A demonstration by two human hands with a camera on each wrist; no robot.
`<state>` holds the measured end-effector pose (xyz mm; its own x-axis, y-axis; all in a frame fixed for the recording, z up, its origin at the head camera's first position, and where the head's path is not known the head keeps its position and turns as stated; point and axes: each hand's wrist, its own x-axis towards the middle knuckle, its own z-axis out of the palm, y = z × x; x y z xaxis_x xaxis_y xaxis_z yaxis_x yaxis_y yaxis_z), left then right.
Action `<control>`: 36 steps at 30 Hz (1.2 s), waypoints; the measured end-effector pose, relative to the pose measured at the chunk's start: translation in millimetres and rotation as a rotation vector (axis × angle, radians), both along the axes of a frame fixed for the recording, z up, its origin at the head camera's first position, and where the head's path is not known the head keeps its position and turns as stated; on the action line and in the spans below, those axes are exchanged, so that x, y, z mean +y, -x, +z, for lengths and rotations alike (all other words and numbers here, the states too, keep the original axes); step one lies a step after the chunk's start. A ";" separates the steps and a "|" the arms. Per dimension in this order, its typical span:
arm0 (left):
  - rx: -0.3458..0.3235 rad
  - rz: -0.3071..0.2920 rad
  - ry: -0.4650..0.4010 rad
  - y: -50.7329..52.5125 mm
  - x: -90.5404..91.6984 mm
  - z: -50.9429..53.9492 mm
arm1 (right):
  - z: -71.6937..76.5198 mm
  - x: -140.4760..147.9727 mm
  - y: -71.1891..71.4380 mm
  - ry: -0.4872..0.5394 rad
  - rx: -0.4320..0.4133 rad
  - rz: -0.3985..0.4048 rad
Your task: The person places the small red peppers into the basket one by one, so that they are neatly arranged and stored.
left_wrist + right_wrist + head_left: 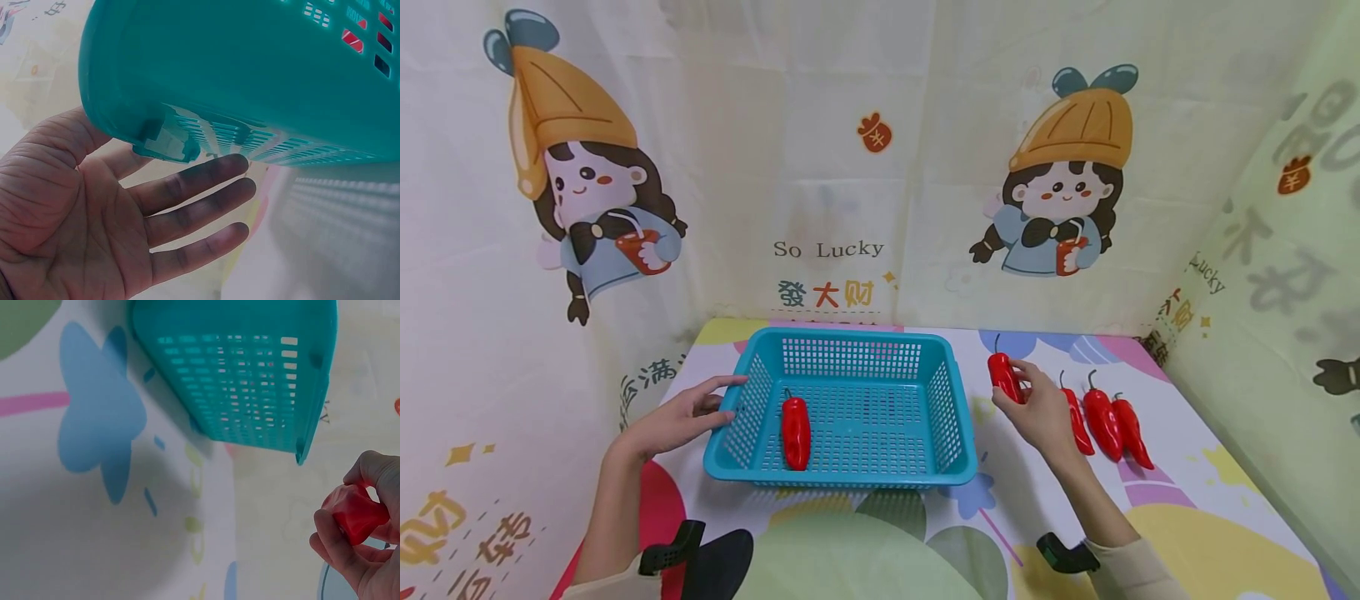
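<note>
A red pepper (1005,377) with a dark stem is held between the thumb and fingers of my right hand (1037,408), raised to the right of the blue-green plastic basket (850,479). In the right wrist view, the pepper's rounded end (356,512) shows between the fingertips. My left hand (681,417) grips the basket's left rim; in the left wrist view its thumb and index finger go behind the rim, hiding their tips, while the other fingers extend below it. Inside the basket, on the left, lies another red pepper (796,432).
On the table right of my right hand lie three more red peppers, one partly hidden (1078,425), one in the middle (1103,423) and one at the far right (1131,433). A patterned cloth (820,550) covers the table. Printed curtains (940,208) hang behind and at both sides.
</note>
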<state>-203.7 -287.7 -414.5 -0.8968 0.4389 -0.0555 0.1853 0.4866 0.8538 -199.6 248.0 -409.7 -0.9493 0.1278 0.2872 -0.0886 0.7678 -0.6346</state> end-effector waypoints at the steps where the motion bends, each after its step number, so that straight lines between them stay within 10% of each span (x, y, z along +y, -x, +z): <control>1: -0.001 0.000 -0.001 0.0 0.0 0.2 | 1.7 -1.6 -0.4 0.003 0.005 0.002; 36: -0.017 -0.013 -0.022 -0.1 -0.3 1.2 | 32.5 -69.8 -11.7 0.193 -0.003 0.163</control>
